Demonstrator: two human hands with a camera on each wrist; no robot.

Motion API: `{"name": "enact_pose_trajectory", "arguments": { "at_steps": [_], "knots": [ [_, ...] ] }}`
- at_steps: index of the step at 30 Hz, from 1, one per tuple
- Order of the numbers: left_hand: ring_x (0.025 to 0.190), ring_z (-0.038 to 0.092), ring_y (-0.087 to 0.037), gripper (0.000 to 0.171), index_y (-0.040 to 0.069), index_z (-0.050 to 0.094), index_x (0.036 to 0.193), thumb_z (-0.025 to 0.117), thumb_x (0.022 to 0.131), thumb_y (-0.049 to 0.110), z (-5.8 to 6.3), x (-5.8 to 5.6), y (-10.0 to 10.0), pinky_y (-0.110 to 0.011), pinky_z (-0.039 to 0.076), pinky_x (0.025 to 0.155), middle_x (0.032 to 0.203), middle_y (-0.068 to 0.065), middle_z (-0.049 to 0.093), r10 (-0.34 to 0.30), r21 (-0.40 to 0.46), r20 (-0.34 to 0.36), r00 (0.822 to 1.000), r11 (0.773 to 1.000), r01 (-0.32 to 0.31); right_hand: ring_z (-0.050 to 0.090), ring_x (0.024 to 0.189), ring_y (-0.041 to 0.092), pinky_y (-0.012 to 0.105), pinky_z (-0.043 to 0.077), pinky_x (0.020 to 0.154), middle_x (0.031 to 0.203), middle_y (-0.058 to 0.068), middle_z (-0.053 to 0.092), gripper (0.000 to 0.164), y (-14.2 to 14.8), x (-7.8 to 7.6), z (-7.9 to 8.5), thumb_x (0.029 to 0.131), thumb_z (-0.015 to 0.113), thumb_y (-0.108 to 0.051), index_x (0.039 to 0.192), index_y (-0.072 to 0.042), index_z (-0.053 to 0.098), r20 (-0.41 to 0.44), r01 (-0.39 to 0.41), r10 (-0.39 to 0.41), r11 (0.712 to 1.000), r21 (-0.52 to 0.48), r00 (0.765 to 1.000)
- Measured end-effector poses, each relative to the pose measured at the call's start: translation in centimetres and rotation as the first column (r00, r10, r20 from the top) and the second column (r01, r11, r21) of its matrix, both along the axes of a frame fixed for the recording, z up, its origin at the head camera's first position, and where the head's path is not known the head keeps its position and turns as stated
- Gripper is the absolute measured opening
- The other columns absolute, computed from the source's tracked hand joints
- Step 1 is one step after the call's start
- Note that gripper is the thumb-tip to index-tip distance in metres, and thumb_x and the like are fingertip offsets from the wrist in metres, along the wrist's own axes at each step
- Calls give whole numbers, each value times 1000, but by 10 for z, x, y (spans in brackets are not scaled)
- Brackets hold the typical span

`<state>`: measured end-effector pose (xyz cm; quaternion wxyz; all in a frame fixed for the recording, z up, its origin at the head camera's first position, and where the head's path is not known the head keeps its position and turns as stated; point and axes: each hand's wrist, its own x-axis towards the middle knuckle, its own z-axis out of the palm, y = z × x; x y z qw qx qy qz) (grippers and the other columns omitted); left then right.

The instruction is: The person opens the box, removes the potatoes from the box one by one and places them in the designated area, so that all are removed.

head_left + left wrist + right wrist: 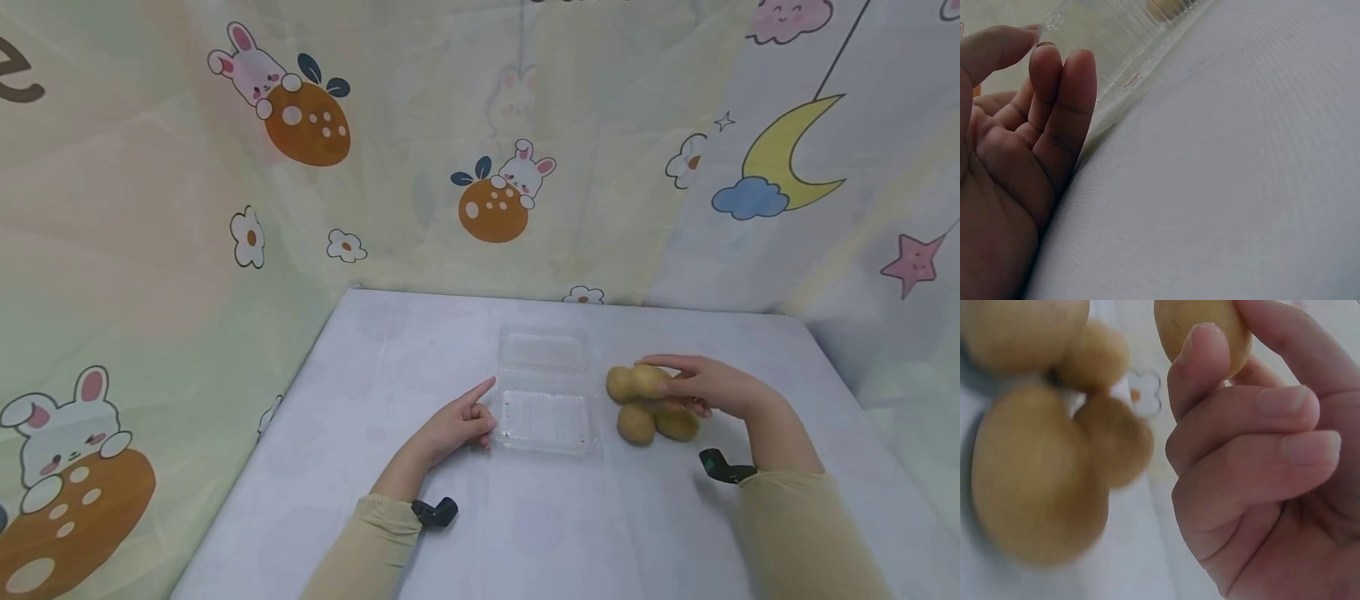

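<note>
A clear plastic clamshell box (546,421) lies on the table with its lid (543,348) folded back. My left hand (459,425) is at the box's left side, its index finger stretched along the edge near the hinge. In the left wrist view, the thumb and fingertips (1079,72) pinch the box's rim. To the right of the box, my right hand (712,385) holds a potato (649,382) between thumb and fingers, above the pile. Several other potatoes (1041,481) lie grouped below and beside it, some partly hidden in the head view.
A white cloth covers the table (525,533). Behind it and along the sides hangs a printed curtain (405,167) with rabbits, a moon and flowers. Black wrist cameras (435,512) are strapped under both wrists.
</note>
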<state>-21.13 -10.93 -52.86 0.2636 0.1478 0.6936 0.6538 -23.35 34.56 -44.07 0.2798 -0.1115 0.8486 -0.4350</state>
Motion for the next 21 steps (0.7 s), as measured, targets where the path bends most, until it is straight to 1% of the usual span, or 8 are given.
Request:
{"name": "enact_pose_trajectory", "arguments": {
  "at_steps": [2,5,7,9,12,15,18,21],
  "knots": [
    [69,63,-15,83,27,23,158,72,90,23,0,0,0,-31,56,73,83,-2,62,2,-7,-2,1000,1000,-2,40,48,12,32,42,48,60,2,44,55,14,4,-5,99,60,-31,149,-21,41,-14,1,-1,999,-38,1000],
    [69,63,-15,83,29,24,158,72,90,24,0,0,0,-31,56,73,82,-2,62,3,-16,-4,1000,1000,-3,39,47,12,32,39,45,61,2,48,54,32,10,-13,100,58,-25,150,-16,39,-40,0,-4,996,-90,999],
    [69,63,-15,83,29,24,158,72,90,24,0,0,0,-31,56,73,82,-2,62,3,-17,-5,1000,1000,-3,39,46,13,32,39,44,65,8,52,54,41,13,-18,101,57,-24,151,-14,38,-49,10,-16,994,-107,999],
    [69,63,-15,83,29,24,158,72,90,24,1,0,-1,-30,56,73,82,-1,61,3,-14,-3,1000,1000,-3,39,46,13,32,39,44,71,10,56,54,48,17,-23,101,56,-24,150,-14,37,-49,40,-46,993,-107,998],
    [69,63,-15,83,29,24,158,71,90,23,1,0,-1,-30,55,73,82,-1,61,3,-13,-2,1000,1000,-3,41,48,11,31,41,44,75,9,59,53,56,22,-31,101,56,-26,149,-13,38,-39,96,-100,990,-105,994],
    [69,63,-15,81,29,25,157,71,91,23,0,0,-1,-31,56,73,82,-2,61,4,-13,-1,1000,1000,-4,42,49,8,30,40,43,75,2,59,52,61,26,-40,102,56,-26,148,-11,39,-38,127,-133,985,-115,990],
    [69,62,-15,80,31,25,157,70,91,21,-1,0,0,-32,56,73,82,-2,61,7,-8,5,1000,1000,-7,42,49,6,29,41,42,75,0,58,51,64,29,-47,102,55,-27,148,-13,39,-27,161,-166,979,-124,986],
    [69,62,-15,80,31,25,157,70,91,19,-1,-1,1,-32,56,74,82,-2,61,7,-6,4,1000,1000,-7,41,49,5,27,41,43,74,0,59,53,67,32,-54,101,57,-30,148,-15,39,5,220,-221,967,-130,975]
  ]
}}
